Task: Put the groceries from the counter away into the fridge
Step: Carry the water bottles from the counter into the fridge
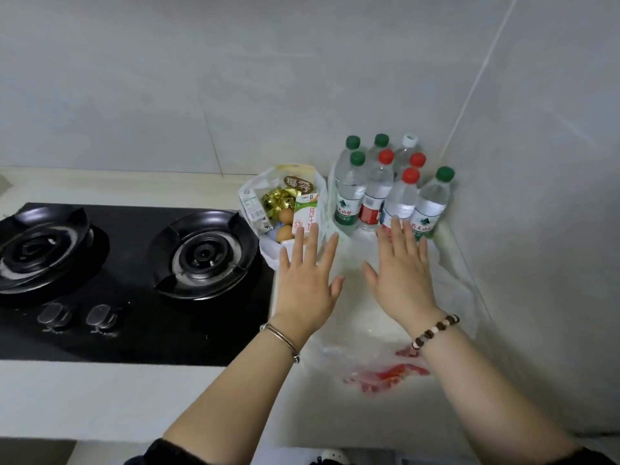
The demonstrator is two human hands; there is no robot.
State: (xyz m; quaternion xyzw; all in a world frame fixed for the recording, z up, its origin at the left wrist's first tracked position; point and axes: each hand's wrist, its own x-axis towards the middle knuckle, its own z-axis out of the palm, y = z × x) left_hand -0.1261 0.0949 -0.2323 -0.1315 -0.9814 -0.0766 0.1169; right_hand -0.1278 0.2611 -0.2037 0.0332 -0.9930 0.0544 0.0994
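Right now both sets of fingers are straight and spread, palms down, holding nothing. My left fingers point(313, 243) reach toward the near edge of a crumpled white plastic bag point(245, 196), and their tips overlap the bottom of the white-and-green milk carton point(305, 214) standing in it; I cannot tell whether they touch it. My right fingers point(397, 236) lie across the lower parts of the nearest clear plastic water bottles point(385, 193), and again contact is unclear. My left hand point(307, 283) has a thin silver bangle point(280, 337) at the wrist, and my right hand point(401, 273) a bracelet of brown and pale beads point(436, 330).

Beside the carton in the bag are brown eggs point(286, 216), a crinkled gold foil packet point(276, 201) and a pale pouch with a brown label point(297, 184) behind them. The bottles stand upright in a tight cluster at the far right corner: four with green caps, three with red, one with white.

Under my right forearm, nearer to me, a flattened clear plastic bag with red print point(379, 370) lies on the cream counter point(100, 397). To the left sits a black two-burner gas hob point(117, 263) with two knobs at its near edge. Pale grey wall tiles point(201, 78) rise behind everything.
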